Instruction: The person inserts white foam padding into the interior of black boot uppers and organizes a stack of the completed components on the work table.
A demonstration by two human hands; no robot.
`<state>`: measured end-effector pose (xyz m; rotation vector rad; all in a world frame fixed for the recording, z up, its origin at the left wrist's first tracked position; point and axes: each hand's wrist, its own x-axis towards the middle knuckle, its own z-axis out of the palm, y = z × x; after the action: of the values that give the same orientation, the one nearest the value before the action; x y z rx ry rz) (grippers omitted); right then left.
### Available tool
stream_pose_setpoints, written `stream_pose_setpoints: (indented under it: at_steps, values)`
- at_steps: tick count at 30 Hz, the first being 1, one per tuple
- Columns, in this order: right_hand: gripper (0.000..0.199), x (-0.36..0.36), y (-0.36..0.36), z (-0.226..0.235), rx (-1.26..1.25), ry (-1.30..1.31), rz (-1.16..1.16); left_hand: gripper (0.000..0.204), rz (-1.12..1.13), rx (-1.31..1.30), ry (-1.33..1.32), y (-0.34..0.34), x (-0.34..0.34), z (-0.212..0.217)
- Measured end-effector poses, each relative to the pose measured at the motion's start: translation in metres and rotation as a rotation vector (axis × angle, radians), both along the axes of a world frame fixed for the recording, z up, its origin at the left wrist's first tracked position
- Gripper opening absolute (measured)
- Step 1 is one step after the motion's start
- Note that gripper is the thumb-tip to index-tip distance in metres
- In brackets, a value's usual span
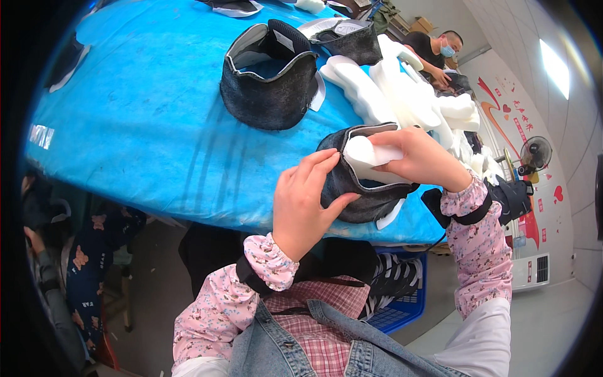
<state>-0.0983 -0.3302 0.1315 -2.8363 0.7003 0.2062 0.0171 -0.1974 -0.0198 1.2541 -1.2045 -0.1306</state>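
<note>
Near the front edge of the table, a black cuff-shaped fabric piece (364, 204) with a pale inner lining stands with its opening up. My left hand (301, 204) grips its left side, fingertips at the rim and thumb against the outer wall. A white foam piece (359, 152) is pinched in my right hand (419, 154) and sits partly inside the cuff's opening. Its lower end is hidden by the cuff. Just beyond, a second black cuff (270, 97) stands upright on its own. A white tab (391, 215) sticks out below the held cuff.
Blue sheeting covers the table (151, 94). White foam pieces (408, 88) are heaped behind my right hand, beside another black cuff (352, 44). A blue basket (408, 308) stands below the table edge. Across the table is a masked person (430, 53); another person sits at left.
</note>
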Motion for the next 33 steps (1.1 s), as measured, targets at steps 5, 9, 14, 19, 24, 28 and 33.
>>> stream_pose_setpoints:
  at_steps: [5, 9, 14, 19, 24, 28, 33]
  values:
    - [0.033, 0.001, -0.004, -0.002, 0.064, 0.003, -0.016, 0.057, 0.041, 0.007, -0.089, 0.003, 0.001, 0.000]
    - [0.033, 0.004, -0.004, -0.002, 0.059, 0.044, -0.016, 0.052, 0.044, 0.012, -0.095, 0.005, 0.001, -0.001]
    - [0.029, 0.004, -0.002, -0.005, 0.034, 0.029, 0.013, 0.045, 0.037, -0.010, -0.109, 0.005, 0.003, 0.003]
    - [0.025, 0.010, 0.001, -0.007, -0.002, 0.033, 0.061, 0.044, 0.057, -0.012, -0.292, 0.001, 0.013, 0.013]
    - [0.024, 0.019, 0.003, -0.007, -0.041, 0.072, 0.164, 0.040, -0.012, -0.027, -0.367, -0.008, 0.021, 0.018]
    - [0.024, 0.013, -0.002, -0.009, 0.084, -0.009, 0.154, 0.037, -0.137, -0.024, -0.329, -0.006, 0.045, 0.016]
    - [0.038, 0.001, -0.008, -0.010, 0.065, -0.047, 0.154, 0.012, -0.038, -0.150, -0.121, -0.019, 0.045, 0.055]
